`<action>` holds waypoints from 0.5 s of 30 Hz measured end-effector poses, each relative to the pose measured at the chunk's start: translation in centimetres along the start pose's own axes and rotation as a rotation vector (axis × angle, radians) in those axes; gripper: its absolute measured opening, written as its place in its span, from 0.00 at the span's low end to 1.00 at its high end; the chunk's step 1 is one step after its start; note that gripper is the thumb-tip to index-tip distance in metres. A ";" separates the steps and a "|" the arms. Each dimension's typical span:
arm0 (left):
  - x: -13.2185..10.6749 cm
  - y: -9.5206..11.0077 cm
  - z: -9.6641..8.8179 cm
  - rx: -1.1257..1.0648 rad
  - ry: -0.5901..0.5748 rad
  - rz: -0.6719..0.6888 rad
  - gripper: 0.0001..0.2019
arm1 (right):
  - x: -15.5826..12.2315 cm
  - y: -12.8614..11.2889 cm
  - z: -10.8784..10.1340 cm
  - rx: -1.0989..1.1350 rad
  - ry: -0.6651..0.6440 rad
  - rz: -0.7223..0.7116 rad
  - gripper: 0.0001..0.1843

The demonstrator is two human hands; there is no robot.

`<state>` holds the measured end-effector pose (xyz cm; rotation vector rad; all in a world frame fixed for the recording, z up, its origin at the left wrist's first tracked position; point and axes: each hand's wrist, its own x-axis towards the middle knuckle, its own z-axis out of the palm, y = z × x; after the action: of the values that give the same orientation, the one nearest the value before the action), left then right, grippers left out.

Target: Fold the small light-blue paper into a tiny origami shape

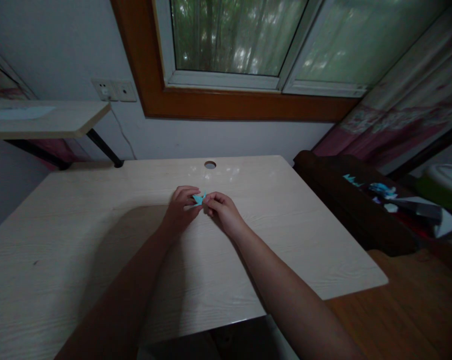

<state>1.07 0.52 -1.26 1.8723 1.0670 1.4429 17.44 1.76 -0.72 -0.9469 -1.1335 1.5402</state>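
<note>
A small piece of folded light-blue paper (198,199) with pointed corners is held between my two hands, just above or on the pale desk (286,240). My left hand (183,204) grips its left side, thumb below and fingers above. On the right side, the thumb and forefinger of my right hand (221,207) pinch an edge of the paper. Fingertips cover part of the folds, so its full shape cannot be made out.
A round cable hole (210,165) lies beyond my hands. At the left stands a raised shelf (94,117) on black legs. Right of the desk, a dark wooden piece of furniture (323,185) bears blue folded papers (382,190). A window (241,40) is behind.
</note>
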 end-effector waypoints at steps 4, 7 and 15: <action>0.3 0.4 -0.4 0.100 -0.040 0.017 0.13 | -0.1 -0.2 0.0 0.006 -0.002 0.023 0.09; 0.3 0.6 -0.5 0.175 -0.090 0.010 0.08 | -0.2 -0.3 0.0 -0.004 -0.028 0.019 0.09; 0.0 0.4 -0.6 0.096 -0.032 -0.225 0.08 | -0.2 0.2 0.2 -0.047 0.050 -0.090 0.09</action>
<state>0.63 0.27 -0.75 1.7680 1.3057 1.2492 17.25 1.46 -0.87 -0.9480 -1.1651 1.4155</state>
